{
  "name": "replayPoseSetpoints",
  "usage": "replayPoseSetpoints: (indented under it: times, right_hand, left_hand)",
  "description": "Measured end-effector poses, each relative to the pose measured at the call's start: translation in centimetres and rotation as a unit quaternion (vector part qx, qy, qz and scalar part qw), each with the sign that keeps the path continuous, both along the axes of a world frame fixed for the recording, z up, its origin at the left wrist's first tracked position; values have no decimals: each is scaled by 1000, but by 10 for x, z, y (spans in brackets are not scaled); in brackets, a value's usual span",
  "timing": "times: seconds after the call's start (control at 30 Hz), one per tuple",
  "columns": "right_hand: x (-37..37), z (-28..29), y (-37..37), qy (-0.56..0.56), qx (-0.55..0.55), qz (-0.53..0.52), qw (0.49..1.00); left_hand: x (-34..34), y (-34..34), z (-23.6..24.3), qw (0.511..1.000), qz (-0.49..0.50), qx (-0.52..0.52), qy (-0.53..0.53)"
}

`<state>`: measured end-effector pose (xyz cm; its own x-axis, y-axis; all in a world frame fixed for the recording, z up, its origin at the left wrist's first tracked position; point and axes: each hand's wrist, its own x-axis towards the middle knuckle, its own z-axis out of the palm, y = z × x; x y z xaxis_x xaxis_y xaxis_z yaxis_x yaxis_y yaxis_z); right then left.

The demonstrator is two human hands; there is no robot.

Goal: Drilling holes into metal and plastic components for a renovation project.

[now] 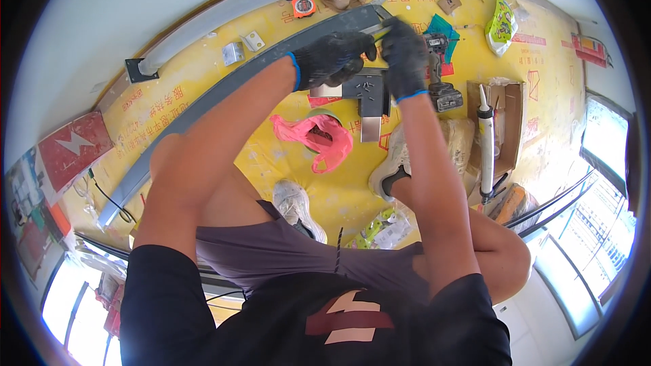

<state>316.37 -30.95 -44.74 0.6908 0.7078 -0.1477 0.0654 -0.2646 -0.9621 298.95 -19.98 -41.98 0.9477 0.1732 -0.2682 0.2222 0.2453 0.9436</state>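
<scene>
My left hand (332,57), in a black glove with blue cuff, has curled fingers over the long dark grey strip (271,61); what it grips is unclear. My right hand (405,61), gloved alike, closes on a slim pale item (373,29) at the strip's upper end. Below the hands lies a dark angled piece (371,105) with metal ends and several small screws (364,89) on it. A cordless drill (444,95) lies just right of my right hand, near a teal item (446,30).
Yellow printed floor sheeting (244,156) holds metal brackets (234,53), an orange tape measure (304,5), a pink bag (319,135), green packets (502,24) and a cardboard box (508,129) with a caulking gun (485,149). A wrapped pole (203,20) runs along the back.
</scene>
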Motion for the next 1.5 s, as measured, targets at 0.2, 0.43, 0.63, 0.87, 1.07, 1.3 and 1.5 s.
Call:
replayPoseSetpoints:
  times: [0.2, 0.43, 0.63, 0.87, 1.07, 1.3, 1.5]
  right_hand:
    - [58, 68, -7, 89, 41, -95, 991]
    - [-62, 3, -77, -309, -112, 264, 907]
    - [-96, -45, -117, -357, -109, 154, 915]
    - [-49, -79, -146, -374, -156, 39, 913]
    - [-69, -61, -125, -365, -86, 43, 926]
    - [-82, -56, -128, -324, -78, 71, 940]
    - [-101, -43, -122, -301, -59, 155, 939]
  left_hand:
    - [-46, 18, -59, 951, 53, 299, 64]
    - [-67, -48, -104, 836, -48, 482, 259]
    - [-76, -60, -127, 843, -26, 481, 241]
    - [-53, -77, -103, 821, -23, 489, 292]
    - [-59, -84, -110, 764, 82, 568, 293]
    - [-38, -81, -102, 790, 35, 548, 273]
    - [-32, -81, -111, 804, 16, 527, 277]
